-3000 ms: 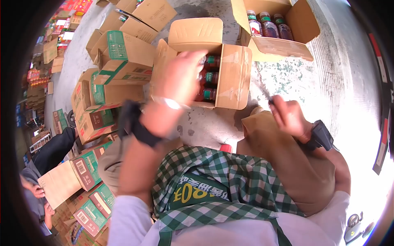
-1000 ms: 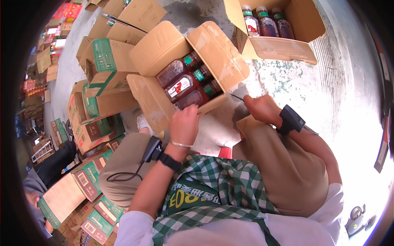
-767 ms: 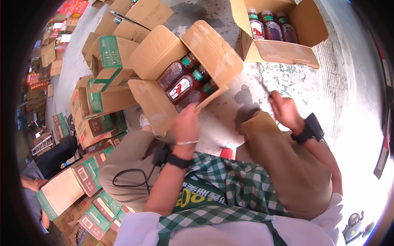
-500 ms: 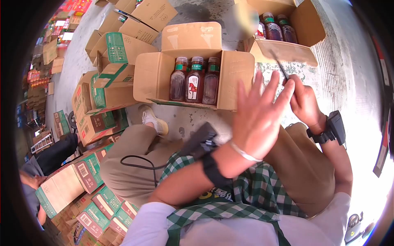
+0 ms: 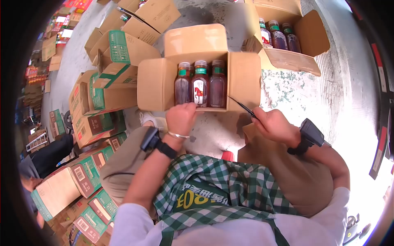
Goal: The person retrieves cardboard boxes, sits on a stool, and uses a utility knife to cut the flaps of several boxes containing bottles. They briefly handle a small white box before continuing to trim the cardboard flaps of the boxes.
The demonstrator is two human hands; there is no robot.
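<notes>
An opened cardboard box (image 5: pixel 244 82) stands in front of me with its flaps spread. Inside it are several dark bottles (image 5: pixel 200 88) with green neck bands; the middle front one bears a white label with a red figure. My left hand (image 5: pixel 180 119) is closed at the box's near edge, fingertips on the rim just below the bottles. Between the fingers of my right hand (image 5: pixel 277 126) is a thin black pointed tool (image 5: pixel 242 107), its tip close to the box's front right corner.
A second open box (image 5: pixel 314 35) with similar bottles stands at the far right. Opened cartons (image 5: pixel 131 51) crowd the left, with stacked closed boxes (image 5: pixel 88 174) lower down. Another person's dark-clothed leg (image 5: pixel 53 153) shows at the left edge. My shoe (image 5: pixel 154 121) is near the box.
My left hand has dropped from raised and spread beside my right hand to the box's near edge, now closed. My right hand has moved left and down with the tool, toward the box.
</notes>
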